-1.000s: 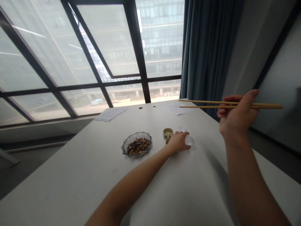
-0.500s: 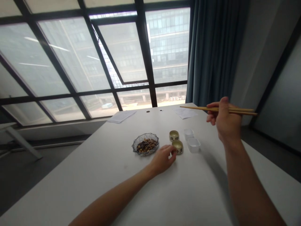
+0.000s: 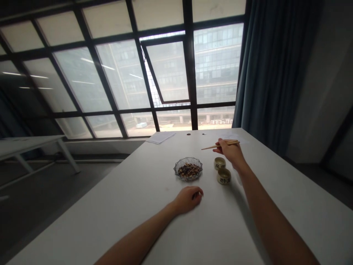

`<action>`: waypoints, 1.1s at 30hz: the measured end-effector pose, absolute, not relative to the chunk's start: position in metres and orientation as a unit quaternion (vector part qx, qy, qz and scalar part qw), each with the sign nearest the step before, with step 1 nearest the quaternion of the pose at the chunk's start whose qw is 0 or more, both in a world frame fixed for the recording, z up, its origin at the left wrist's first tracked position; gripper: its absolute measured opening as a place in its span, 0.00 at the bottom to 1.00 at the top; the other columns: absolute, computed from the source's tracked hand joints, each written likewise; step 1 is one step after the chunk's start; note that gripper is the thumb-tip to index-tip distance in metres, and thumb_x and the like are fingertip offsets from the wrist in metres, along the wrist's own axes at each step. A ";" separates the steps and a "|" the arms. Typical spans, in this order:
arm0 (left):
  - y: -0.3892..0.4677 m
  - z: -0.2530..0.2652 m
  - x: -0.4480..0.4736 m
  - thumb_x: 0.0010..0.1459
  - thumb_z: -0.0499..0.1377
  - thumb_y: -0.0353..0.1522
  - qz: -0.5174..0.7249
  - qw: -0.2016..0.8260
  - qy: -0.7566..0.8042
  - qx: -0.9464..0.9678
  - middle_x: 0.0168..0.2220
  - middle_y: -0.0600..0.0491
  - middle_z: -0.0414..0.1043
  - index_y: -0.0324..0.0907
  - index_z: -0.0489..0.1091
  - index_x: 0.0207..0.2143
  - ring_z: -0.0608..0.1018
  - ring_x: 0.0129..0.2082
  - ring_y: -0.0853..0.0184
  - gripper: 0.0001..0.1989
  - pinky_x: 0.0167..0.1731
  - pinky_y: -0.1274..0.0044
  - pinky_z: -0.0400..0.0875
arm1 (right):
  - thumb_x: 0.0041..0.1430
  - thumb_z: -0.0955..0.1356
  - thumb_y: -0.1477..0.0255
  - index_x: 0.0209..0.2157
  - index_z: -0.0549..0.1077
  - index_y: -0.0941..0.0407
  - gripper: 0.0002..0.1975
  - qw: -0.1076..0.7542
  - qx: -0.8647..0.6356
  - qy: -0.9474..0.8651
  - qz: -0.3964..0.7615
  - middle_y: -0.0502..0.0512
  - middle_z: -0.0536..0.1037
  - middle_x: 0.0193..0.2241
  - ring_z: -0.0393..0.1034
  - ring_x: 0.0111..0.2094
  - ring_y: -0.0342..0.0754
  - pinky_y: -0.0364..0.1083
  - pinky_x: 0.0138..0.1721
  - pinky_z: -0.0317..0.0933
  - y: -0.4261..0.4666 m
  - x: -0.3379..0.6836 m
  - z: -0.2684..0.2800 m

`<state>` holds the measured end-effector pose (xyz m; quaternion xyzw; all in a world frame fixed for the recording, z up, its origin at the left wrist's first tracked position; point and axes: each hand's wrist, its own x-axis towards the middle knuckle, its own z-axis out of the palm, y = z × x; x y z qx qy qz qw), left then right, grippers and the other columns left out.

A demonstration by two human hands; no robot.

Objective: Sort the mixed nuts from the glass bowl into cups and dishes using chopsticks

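Right grip [image 3: 229, 151] on chopsticks [image 3: 209, 148], dark-and-pale bits [image 3: 189, 170] in glass bowl [image 3: 188, 178].

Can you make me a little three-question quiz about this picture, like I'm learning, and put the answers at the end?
1. Which hand is holding the chopsticks?
2. True or false: the left hand is inside the glass bowl.
3. Which things stand beside the glass bowl? A) two spoons B) two cups C) two shoes

Key: 1. The right hand; 2. False; 3. B
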<state>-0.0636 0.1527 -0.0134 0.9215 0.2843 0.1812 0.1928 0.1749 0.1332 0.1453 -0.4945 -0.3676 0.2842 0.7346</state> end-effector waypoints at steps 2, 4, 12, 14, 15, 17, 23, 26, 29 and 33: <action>0.153 -0.014 -0.063 0.60 0.56 0.29 0.176 0.196 0.278 0.924 0.32 0.55 0.77 0.42 0.77 0.42 0.74 0.31 0.69 0.11 0.35 0.79 0.66 | 0.59 0.74 0.72 0.24 0.77 0.62 0.12 0.732 -0.494 -0.359 0.302 0.58 0.81 0.22 0.80 0.24 0.49 0.43 0.30 0.80 0.143 0.170 0.137; 0.153 -0.014 -0.064 0.60 0.57 0.29 0.174 0.199 0.275 0.924 0.34 0.54 0.78 0.42 0.77 0.42 0.75 0.33 0.68 0.11 0.37 0.79 0.67 | 0.60 0.72 0.73 0.25 0.77 0.62 0.11 0.709 -0.506 -0.370 0.323 0.59 0.81 0.22 0.80 0.24 0.49 0.43 0.30 0.80 0.154 0.162 0.124; 0.151 -0.012 -0.064 0.60 0.56 0.28 0.168 0.208 0.273 0.924 0.37 0.52 0.79 0.43 0.78 0.42 0.77 0.36 0.66 0.12 0.42 0.77 0.68 | 0.59 0.69 0.65 0.25 0.76 0.56 0.12 0.632 -0.538 -0.486 0.275 0.55 0.80 0.20 0.80 0.23 0.52 0.43 0.23 0.73 0.185 0.118 0.066; 0.151 -0.011 -0.063 0.60 0.56 0.29 0.164 0.209 0.273 0.925 0.38 0.52 0.79 0.43 0.78 0.43 0.77 0.37 0.66 0.12 0.42 0.77 0.69 | 0.59 0.69 0.62 0.24 0.76 0.55 0.14 0.619 -0.537 -0.516 0.251 0.54 0.78 0.18 0.79 0.23 0.52 0.43 0.22 0.70 0.189 0.112 0.058; 0.151 -0.011 -0.062 0.60 0.56 0.29 0.163 0.209 0.273 0.925 0.38 0.52 0.79 0.43 0.78 0.43 0.77 0.37 0.65 0.12 0.42 0.77 0.68 | 0.59 0.68 0.61 0.23 0.75 0.55 0.15 0.613 -0.536 -0.529 0.240 0.53 0.78 0.17 0.78 0.23 0.52 0.43 0.22 0.69 0.190 0.111 0.055; 0.151 -0.011 -0.062 0.59 0.56 0.29 0.160 0.209 0.272 0.925 0.38 0.52 0.79 0.43 0.78 0.43 0.77 0.38 0.65 0.12 0.42 0.77 0.68 | 0.60 0.67 0.60 0.23 0.75 0.55 0.17 0.605 -0.535 -0.545 0.223 0.52 0.77 0.17 0.78 0.23 0.52 0.42 0.22 0.67 0.193 0.110 0.053; 0.153 -0.009 -0.066 0.62 0.58 0.36 0.144 0.213 0.269 0.928 0.30 0.54 0.76 0.42 0.77 0.38 0.72 0.29 0.68 0.09 0.33 0.79 0.64 | 0.61 0.66 0.58 0.25 0.74 0.55 0.18 0.610 -0.544 -0.544 0.190 0.53 0.78 0.18 0.79 0.24 0.51 0.41 0.22 0.66 0.193 0.123 0.064; 0.154 -0.008 -0.067 0.65 0.57 0.42 0.128 0.219 0.265 0.930 0.23 0.55 0.70 0.41 0.74 0.28 0.67 0.24 0.70 0.17 0.29 0.78 0.61 | 0.61 0.66 0.57 0.26 0.74 0.55 0.18 0.628 -0.547 -0.523 0.180 0.54 0.78 0.19 0.79 0.22 0.51 0.41 0.21 0.68 0.192 0.132 0.069; 0.154 -0.008 -0.067 0.69 0.51 0.42 0.125 0.233 0.264 0.928 0.22 0.53 0.71 0.41 0.73 0.25 0.69 0.25 0.69 0.23 0.32 0.77 0.63 | 0.60 0.67 0.57 0.26 0.74 0.56 0.17 0.628 -0.553 -0.518 0.179 0.55 0.79 0.19 0.78 0.22 0.50 0.42 0.21 0.68 0.193 0.137 0.069; 0.149 -0.007 -0.071 0.71 0.47 0.39 0.146 0.255 0.272 0.917 0.30 0.52 0.76 0.43 0.77 0.37 0.75 0.32 0.66 0.20 0.39 0.77 0.66 | 0.59 0.68 0.58 0.27 0.75 0.56 0.16 0.626 -0.553 -0.518 0.186 0.55 0.79 0.20 0.79 0.22 0.51 0.41 0.19 0.68 0.191 0.137 0.066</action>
